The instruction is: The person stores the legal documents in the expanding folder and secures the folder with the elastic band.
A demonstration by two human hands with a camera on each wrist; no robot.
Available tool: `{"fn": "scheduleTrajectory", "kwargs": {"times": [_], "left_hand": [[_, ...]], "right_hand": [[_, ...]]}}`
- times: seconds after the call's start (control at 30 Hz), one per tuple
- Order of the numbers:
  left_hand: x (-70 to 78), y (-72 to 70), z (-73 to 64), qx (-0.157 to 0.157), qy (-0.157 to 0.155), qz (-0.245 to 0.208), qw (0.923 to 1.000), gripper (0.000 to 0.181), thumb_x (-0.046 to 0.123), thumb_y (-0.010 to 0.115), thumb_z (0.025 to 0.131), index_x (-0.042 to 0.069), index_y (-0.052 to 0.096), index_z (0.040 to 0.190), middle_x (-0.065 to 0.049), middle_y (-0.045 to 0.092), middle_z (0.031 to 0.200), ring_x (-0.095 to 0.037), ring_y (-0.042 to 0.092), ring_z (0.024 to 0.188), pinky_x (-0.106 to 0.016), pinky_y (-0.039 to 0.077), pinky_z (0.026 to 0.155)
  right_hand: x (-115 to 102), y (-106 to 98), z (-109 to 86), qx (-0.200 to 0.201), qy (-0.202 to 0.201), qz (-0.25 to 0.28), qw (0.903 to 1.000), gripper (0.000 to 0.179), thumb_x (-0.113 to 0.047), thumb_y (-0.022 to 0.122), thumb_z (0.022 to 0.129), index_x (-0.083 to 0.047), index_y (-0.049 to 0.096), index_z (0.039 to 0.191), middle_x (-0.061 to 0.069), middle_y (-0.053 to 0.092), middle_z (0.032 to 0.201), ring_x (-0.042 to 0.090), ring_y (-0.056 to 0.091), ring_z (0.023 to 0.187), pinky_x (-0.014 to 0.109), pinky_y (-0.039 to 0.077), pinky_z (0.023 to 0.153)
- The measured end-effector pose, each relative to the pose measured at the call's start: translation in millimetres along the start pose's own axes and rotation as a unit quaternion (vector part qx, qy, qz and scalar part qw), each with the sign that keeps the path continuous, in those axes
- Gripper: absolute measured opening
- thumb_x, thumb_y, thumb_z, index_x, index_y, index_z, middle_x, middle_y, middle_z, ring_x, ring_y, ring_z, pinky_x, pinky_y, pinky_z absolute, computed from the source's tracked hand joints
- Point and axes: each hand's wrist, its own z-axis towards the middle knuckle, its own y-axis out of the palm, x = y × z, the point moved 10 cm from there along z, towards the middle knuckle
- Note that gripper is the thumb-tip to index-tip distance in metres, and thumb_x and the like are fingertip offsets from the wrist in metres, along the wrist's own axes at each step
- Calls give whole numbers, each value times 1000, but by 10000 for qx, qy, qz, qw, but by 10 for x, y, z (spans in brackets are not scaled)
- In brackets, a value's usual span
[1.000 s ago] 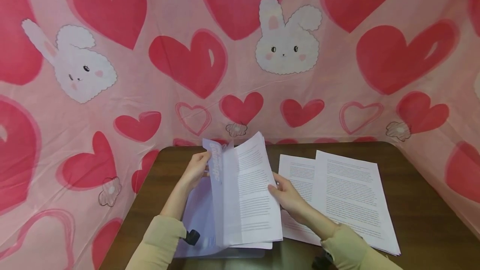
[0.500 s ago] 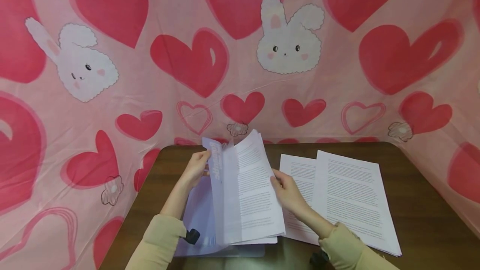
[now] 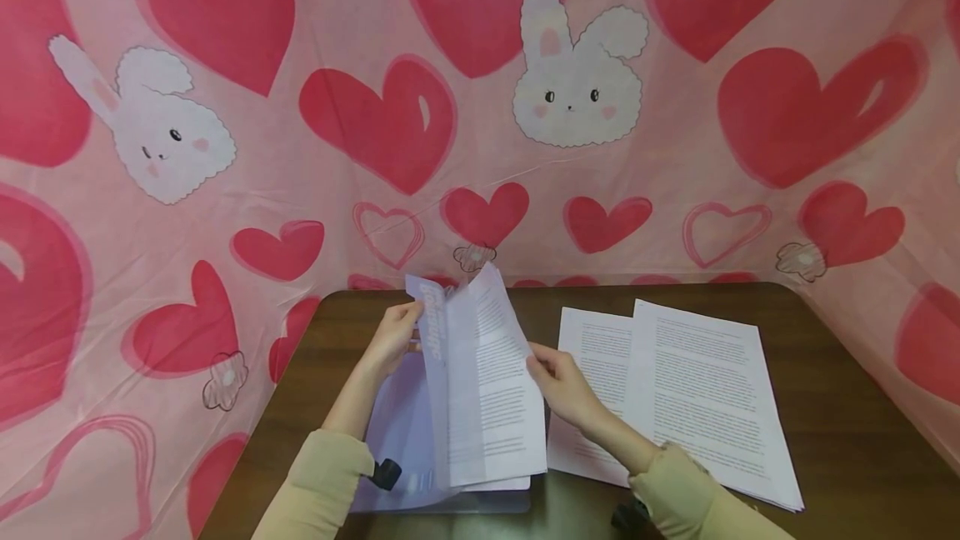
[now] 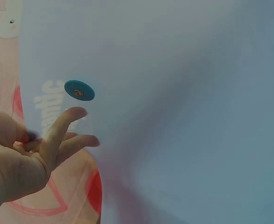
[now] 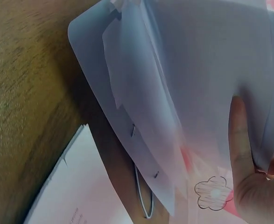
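Note:
A translucent lavender document folder (image 3: 401,419) lies on the table with its cover raised. My left hand (image 3: 393,336) grips the cover's left edge near the top. In the left wrist view, some fingers of the left hand (image 4: 38,151) extend by a round teal snap button (image 4: 80,90) and pale lettering. A stack of printed sheets (image 3: 510,407) stands tilted behind a clear sheet, its left part covered. My right hand (image 3: 562,382) pinches the stack's right edge. In the right wrist view, the right hand (image 5: 253,172) has one finger straight along the back of the sheets.
Two more piles of printed paper, a left pile (image 3: 592,448) and a right pile (image 3: 705,398), overlap on the brown table (image 3: 840,423). A pink curtain (image 3: 480,157) with hearts and rabbits hangs behind. A thin wire loop (image 5: 144,200) shows near the folder.
My right hand has moved left, carrying the printed sheets' right edge and top corner left toward the raised cover. The left hand stays in place on the cover.

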Motion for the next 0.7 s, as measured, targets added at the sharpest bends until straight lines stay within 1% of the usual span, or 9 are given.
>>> {"fn": "scheduleTrajectory", "kwargs": {"times": [0.13,0.2,0.27,0.33,0.4,0.47,0.53,0.57,0.7], "left_hand": [[-9,-3,0,15,-31,22,10000,47,22,36,120,-15,53,143,2,58,89,-6,63,71,-20,57,65],[-10,-4,1,35,-39,19,10000,47,21,36,120,-15,53,144,2,57,88,-6,61,71,-19,55,64],[-7,-2,1,48,-41,7,10000,46,21,36,120,-14,54,142,2,57,87,-6,61,70,-19,55,62],[-2,4,3,43,-35,-14,10000,42,21,36,121,-13,57,135,2,56,85,-6,61,69,-19,56,62],[0,8,7,51,-35,-53,10000,38,21,37,120,-9,59,125,2,56,84,-7,61,69,-19,56,61],[-1,16,12,28,-31,-73,10000,34,22,38,120,-4,58,112,2,55,83,-7,61,68,-20,57,61],[-4,17,16,36,-35,-110,9999,32,21,38,120,0,57,105,2,54,82,-7,60,68,-20,57,61],[-3,20,16,27,-28,-112,9999,32,21,39,120,1,57,103,2,53,82,-8,60,68,-20,56,60],[5,21,12,32,-6,-155,9999,32,21,39,120,1,58,103,1,54,83,-8,61,69,-21,57,60]], "right_hand": [[17,63,15,-133,1,29,9999,43,-2,44,115,22,47,151,39,69,135,46,77,115,31,66,92],[21,89,25,-163,-25,29,9999,43,-2,44,115,22,48,151,39,69,134,45,78,114,31,67,92],[21,112,36,-172,-46,43,9998,43,-1,45,114,22,49,150,39,70,133,43,79,112,29,66,89],[20,136,49,-193,-46,89,9998,42,-1,46,114,21,49,149,39,71,130,41,80,107,27,66,85],[24,163,61,-240,-21,113,9996,42,-1,46,113,21,50,149,38,73,126,36,81,102,24,64,81],[46,192,68,-288,111,212,9993,42,-2,46,114,20,50,150,37,75,124,32,81,98,23,64,77],[80,227,70,-357,284,315,9985,43,-3,46,114,19,50,150,36,76,121,28,81,94,24,64,74],[94,242,67,-390,360,346,9980,43,-3,46,114,19,49,151,36,76,121,28,81,95,24,64,74],[143,289,53,-486,577,467,9961,43,-3,46,114,20,48,151,36,76,120,34,82,95,31,67,75]]}}
